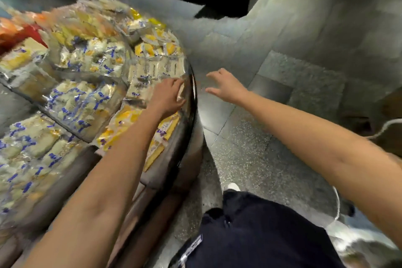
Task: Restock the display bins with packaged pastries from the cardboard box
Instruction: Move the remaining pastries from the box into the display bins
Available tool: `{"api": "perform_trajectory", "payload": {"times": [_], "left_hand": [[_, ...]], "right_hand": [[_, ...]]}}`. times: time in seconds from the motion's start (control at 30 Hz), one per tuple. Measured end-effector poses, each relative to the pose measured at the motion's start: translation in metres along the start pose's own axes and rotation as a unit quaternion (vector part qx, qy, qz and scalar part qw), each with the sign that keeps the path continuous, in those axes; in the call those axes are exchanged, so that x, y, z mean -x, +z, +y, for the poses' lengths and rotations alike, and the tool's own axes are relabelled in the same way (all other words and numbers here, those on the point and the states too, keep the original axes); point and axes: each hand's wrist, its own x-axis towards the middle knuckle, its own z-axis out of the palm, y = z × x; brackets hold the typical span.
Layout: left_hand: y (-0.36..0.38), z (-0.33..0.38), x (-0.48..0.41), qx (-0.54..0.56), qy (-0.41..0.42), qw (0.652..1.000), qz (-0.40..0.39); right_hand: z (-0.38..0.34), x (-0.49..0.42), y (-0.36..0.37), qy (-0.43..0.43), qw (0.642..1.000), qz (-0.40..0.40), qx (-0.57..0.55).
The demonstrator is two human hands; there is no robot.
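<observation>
Left hand [168, 97] curled, seemingly gripping a pastry packet [181, 93] at right rim of bin [192, 106]; right hand [225, 87] spread, empty.

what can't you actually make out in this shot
All in the head view:
- Print on the packaged pastries: smeared by motion blur.
- Grip of the left hand: its fingertips are lost among blurred packs by the bin rim, so it is unclear whether it holds one.
- The brown shape is dark and cut off by the right edge. It may be the cardboard box, but this cannot be told.
</observation>
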Motion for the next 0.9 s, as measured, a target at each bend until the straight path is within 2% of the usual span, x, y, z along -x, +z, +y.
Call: {"api": "perform_trajectory", "payload": {"times": [0.27,0.47,0.9], "left_hand": [[0.012,0.142,-0.071,0.014,0.187,0.982,-0.009],[0.028,0.275,-0.112,0.010,0.322,0.946,-0.040],[0.082,0.595,-0.163,0.004,0.508,0.857,-0.089]], "right_hand": [[0.112,0.108,-0.054,0.119,0.988,0.037,0.093],[0.193,0.199,-0.096,0.216,0.962,0.025,0.164],[0.392,0.420,-0.169,0.412,0.899,0.107,0.099]]}}
